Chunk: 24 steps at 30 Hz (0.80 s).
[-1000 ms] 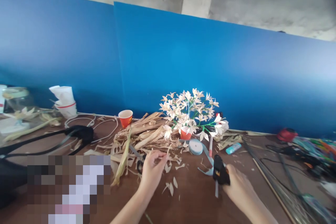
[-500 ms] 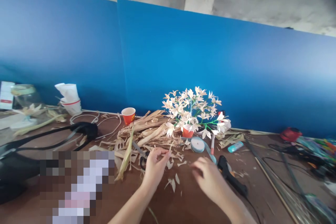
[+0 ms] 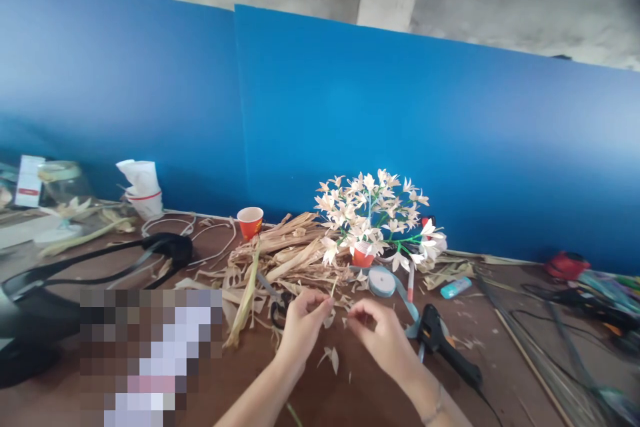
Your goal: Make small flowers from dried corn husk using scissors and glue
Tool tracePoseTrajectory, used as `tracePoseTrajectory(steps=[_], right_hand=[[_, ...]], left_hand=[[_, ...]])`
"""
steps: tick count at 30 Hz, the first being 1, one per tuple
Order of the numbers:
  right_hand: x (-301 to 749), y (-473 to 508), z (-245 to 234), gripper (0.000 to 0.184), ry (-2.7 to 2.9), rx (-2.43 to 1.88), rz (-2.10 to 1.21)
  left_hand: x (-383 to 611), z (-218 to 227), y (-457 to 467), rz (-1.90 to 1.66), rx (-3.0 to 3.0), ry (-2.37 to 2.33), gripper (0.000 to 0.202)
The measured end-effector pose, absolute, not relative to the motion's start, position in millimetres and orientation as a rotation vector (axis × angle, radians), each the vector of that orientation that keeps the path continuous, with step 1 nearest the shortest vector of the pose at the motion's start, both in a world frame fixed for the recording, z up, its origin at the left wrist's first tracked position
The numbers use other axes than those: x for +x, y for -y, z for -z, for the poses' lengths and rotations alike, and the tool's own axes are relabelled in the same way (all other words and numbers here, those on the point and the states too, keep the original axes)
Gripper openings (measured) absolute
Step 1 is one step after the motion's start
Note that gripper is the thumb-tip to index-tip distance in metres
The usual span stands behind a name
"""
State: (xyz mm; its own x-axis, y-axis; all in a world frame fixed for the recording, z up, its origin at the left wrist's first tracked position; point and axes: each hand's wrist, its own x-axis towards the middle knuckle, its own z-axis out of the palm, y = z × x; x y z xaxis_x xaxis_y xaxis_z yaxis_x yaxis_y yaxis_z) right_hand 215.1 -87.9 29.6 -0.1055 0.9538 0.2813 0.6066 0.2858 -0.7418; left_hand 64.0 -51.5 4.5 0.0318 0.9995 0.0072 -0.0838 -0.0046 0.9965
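My left hand [image 3: 305, 320] is closed in a pinch, and a thin pale strip [image 3: 333, 288] sticks up from its fingertips. Across from it, my right hand [image 3: 377, 333] pinches thumb to forefinger on what looks like a small pale petal, mostly hidden. A small gap separates the two hands. Loose cut petals [image 3: 334, 360] lie on the brown table below them. Scissors [image 3: 278, 310] rest beside my left hand, partly covered by it. Right of my right hand lies a black glue gun [image 3: 450, 347]. Behind the hands, white husk flowers [image 3: 370, 210] on green stems stand in a red paper cup [image 3: 363, 255].
Dried corn husks [image 3: 285, 247] are heaped behind my left hand, near another red cup [image 3: 250, 222]. A roll of light blue ribbon [image 3: 381, 281] and a turquoise tube [image 3: 456, 287] lie further right. Black straps [image 3: 165, 250] are at left; a blue panel [image 3: 350, 113] stands behind.
My right hand has moved left, closer to my left hand, and its fingers are now pinched. One loose petal is gone from the table. The view has shifted slightly.
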Motion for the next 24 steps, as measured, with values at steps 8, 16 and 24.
tracePoseTrajectory(steps=[8,16,24], right_hand=[[205,74,-44,0.011,1.699,-1.281,-0.500],[207,70,-41,0.011,1.755,-1.266,-0.507],[205,70,-43,0.011,1.753,-1.282,-0.461]], left_hand=[[65,-11,56,-1.139,1.123,-1.046,0.023],[66,-10,58,-1.100,1.124,-1.004,0.023],[66,-9,58,-1.080,1.139,-1.021,0.025]])
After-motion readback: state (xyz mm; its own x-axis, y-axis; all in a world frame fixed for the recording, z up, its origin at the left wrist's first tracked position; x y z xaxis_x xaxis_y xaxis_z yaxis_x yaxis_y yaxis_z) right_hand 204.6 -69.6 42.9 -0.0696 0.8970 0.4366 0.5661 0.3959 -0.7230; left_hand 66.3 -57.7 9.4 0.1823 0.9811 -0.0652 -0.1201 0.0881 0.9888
